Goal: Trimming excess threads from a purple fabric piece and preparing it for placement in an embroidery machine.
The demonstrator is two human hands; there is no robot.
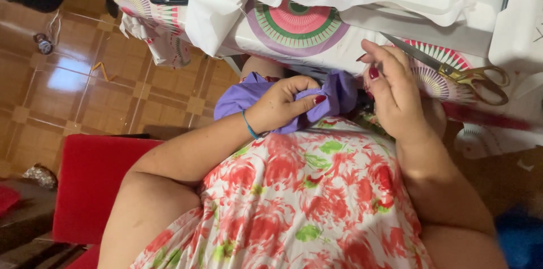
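Between the 2 hands, a bunched purple cloth (334, 96) sits over the lap, against the edge of the patterned table (294, 28). The left hand (283, 105) is clamped on its folds, thumb pressed on top. The right hand (396, 93) is just beside it, fingers curled together near the cloth's end; whether they pinch anything is hidden. Just beyond the right hand lie gold-handled scissors (452, 68). Judged from this, the cloth is being gathered for handwork, which calls for a steady left grip and fine right fingertips.
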